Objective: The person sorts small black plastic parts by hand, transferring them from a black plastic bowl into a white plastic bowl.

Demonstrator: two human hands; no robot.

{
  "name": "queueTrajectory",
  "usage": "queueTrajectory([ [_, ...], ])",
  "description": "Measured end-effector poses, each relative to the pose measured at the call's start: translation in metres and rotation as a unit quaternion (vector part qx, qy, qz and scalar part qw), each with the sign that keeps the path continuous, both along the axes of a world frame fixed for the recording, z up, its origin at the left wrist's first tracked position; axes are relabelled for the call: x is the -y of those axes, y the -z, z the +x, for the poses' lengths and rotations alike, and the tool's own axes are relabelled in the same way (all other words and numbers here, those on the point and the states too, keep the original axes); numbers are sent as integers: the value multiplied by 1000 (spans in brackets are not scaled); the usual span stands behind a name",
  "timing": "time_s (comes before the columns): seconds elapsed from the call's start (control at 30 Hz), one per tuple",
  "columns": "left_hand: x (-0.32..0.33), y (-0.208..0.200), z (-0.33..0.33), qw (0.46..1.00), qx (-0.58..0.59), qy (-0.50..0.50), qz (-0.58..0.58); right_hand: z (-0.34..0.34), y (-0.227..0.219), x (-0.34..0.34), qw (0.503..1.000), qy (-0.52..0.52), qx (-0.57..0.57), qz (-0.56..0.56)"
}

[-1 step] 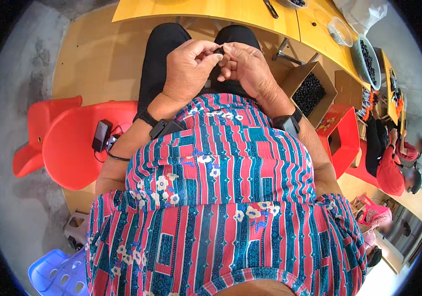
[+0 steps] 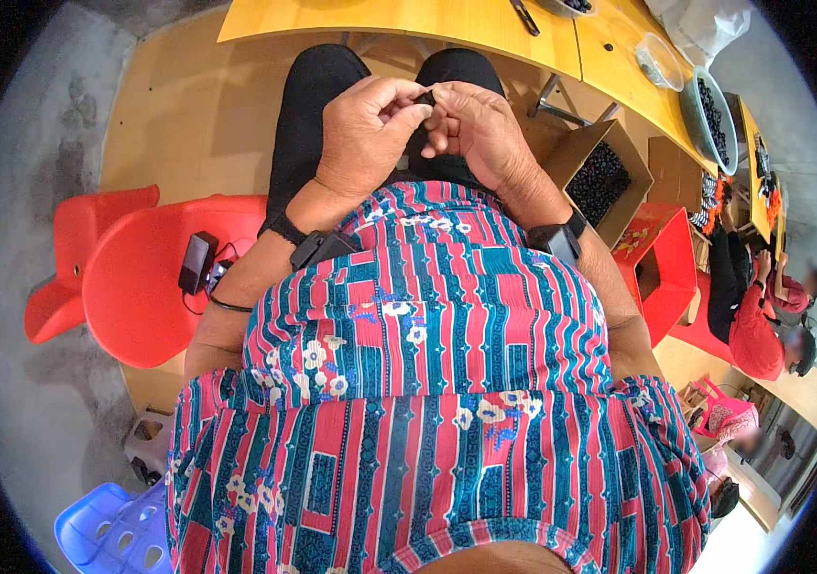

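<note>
Over my lap, my left hand (image 2: 362,132) and my right hand (image 2: 481,132) meet fingertip to fingertip. Between them is a small black piece (image 2: 424,99), pinched by the thumb and fingers of both hands. Most of it is covered by the fingers, so its exact kind does not show. The other fingers of my right hand curl loosely below the pinch. Beyond my knees stands a yellow table (image 2: 399,17).
To my right, a cardboard box (image 2: 640,180) holds many small black pieces. A pale green basin (image 2: 693,107) with similar pieces and a clear plastic bowl (image 2: 659,59) stand on the table. A red chair (image 2: 136,287) is at my left. Other people (image 2: 757,335) sit far right.
</note>
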State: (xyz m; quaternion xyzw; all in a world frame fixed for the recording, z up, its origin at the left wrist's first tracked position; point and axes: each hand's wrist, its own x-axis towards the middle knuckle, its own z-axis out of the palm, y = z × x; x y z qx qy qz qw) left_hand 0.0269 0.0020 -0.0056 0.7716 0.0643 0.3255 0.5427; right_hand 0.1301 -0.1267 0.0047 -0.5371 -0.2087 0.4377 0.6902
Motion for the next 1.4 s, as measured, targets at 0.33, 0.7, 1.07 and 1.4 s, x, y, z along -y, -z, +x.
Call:
queueTrajectory([
  [0.33, 3, -2, 0, 999, 28, -7, 19, -8, 2, -3, 937, 144, 314, 60],
  [0.7, 4, -2, 0, 1000, -2, -8, -8, 1, 1, -1, 747, 166, 643, 33],
  [1.07, 4, 3, -1, 1000, -8, -1, -12, -4, -4, -2, 803, 171, 571, 7],
  [1.4, 4, 2, -1, 998, -25, 12, -49, 4, -4, -1, 742, 151, 652, 32],
])
